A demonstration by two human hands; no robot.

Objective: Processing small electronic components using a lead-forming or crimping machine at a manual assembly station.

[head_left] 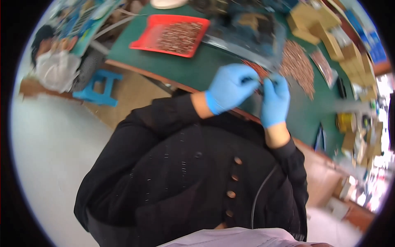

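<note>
1. The left hand (230,87), in a blue glove, has its fingers curled onto a small dark part (260,82).
2. The right hand (275,99) pinches the same part just above the counter's (181,68) near edge.
3. The green counter bears a red tray (170,35) of brown pieces, a clear bag (251,35) and a loose brown heap (298,66).
4. A blue stool (98,87) stands on the floor at left.

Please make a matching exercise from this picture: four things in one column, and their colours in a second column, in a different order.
Things:
1. tray of small brownish parts
2. gloves on the left hand and the right hand
3. table top
4. small stool on the floor

Colours:
A. dark green
B. red
C. bright blue plastic
D. light blue

Pairs: 1-B, 2-D, 3-A, 4-C
</note>
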